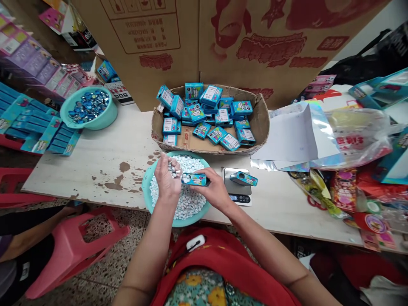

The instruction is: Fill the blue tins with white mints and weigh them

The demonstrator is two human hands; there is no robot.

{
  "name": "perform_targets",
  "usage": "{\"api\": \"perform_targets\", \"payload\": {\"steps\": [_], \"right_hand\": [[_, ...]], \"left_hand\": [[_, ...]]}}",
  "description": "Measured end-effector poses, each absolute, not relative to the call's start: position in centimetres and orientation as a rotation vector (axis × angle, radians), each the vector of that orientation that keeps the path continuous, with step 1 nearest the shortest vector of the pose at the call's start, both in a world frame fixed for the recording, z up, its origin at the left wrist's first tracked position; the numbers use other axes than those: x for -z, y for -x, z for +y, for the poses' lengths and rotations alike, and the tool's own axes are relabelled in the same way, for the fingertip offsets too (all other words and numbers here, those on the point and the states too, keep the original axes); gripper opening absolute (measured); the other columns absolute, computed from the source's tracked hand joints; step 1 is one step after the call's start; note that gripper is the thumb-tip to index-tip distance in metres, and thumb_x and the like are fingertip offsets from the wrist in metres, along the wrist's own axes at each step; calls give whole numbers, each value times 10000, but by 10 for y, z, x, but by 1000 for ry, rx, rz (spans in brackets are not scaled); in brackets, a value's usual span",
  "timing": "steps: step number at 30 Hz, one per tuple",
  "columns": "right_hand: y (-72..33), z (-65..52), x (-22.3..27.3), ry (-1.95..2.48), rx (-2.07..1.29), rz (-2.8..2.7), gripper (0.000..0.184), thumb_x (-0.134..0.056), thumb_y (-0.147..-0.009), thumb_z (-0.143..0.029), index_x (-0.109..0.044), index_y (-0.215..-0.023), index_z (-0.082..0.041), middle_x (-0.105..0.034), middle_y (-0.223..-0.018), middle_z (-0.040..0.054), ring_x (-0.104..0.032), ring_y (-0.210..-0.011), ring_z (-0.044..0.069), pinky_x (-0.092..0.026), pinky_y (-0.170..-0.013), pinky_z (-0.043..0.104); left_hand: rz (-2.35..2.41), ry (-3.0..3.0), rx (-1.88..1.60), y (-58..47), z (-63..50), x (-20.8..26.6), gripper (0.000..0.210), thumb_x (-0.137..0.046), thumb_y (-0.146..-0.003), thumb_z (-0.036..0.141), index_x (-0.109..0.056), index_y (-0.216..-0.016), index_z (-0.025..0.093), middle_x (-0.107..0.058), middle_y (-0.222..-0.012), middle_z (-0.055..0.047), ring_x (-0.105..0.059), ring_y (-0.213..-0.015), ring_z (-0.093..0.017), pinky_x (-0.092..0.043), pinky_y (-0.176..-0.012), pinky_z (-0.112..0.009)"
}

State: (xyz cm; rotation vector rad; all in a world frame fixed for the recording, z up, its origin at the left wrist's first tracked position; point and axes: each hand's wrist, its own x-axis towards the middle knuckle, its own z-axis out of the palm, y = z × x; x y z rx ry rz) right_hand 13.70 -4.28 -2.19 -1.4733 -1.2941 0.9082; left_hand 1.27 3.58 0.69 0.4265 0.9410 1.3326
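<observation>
My left hand [168, 180] is cupped around several small white candies [174, 166], palm turned up. My right hand [216, 188] grips a small blue candy box [198, 179], tilted on its side with its end toward my left palm. White pieces show at that end of the box. Both hands are above a turquoise basin [147, 183] filled with white candies [188, 208]. Just right of my right hand, a digital scale [236, 199] carries another blue candy box [244, 178].
Behind the basin, a cut-down cardboard tray [262, 127] holds many blue boxes. A large carton [159, 38] stands behind it. At left are a turquoise bowl [110, 117] of blue metallic pieces and stacked blue packaging [41, 123]. Plastic bags [360, 136] lie right. Another person sits at far left.
</observation>
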Motion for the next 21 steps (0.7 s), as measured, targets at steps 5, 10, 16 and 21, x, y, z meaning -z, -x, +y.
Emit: {"api": "perform_targets", "payload": {"steps": [5, 10, 16, 21], "right_hand": [[-152, -52, 24, 1451, -999, -1099, 373, -809, -637, -311, -662, -968, -219, -612, -922, 22, -587, -890, 206, -460, -813, 328], [-159, -54, 29, 1436, -1002, -1027, 368, -810, -635, -313, -666, -961, -219, -590, -922, 17, -580, -869, 189, -464, -806, 316], [-155, -51, 32, 1418, -962, -1033, 345, -814, -625, -259, -676, -937, -213, -598, -906, 19, -590, -864, 186, -466, -796, 302], [-172, -78, 26, 1416, -948, -962, 375, -831, -612, -309, -670, -939, -218, -613, -935, 20, -596, -886, 194, -473, -806, 306]], "left_hand": [[1023, -236, -1135, 7, 51, 21, 284, -584, -828, 446, -487, -790, 181, -567, -685, 4, -556, -527, -75, -356, -380, -139], [1134, -178, -934, 10, 57, 56, 230, -564, -851, 367, -465, -783, 171, -563, -654, -5, -505, -442, -60, -313, -344, -125], [1141, -197, -916, 7, 58, 59, 290, -521, -885, 340, -387, -684, 180, -412, -491, 59, -334, -327, -27, -203, -301, -115], [1128, -269, -923, -20, 48, 52, 209, -579, -859, 330, -479, -779, 164, -488, -551, 43, -402, -370, -31, -259, -329, -113]]}}
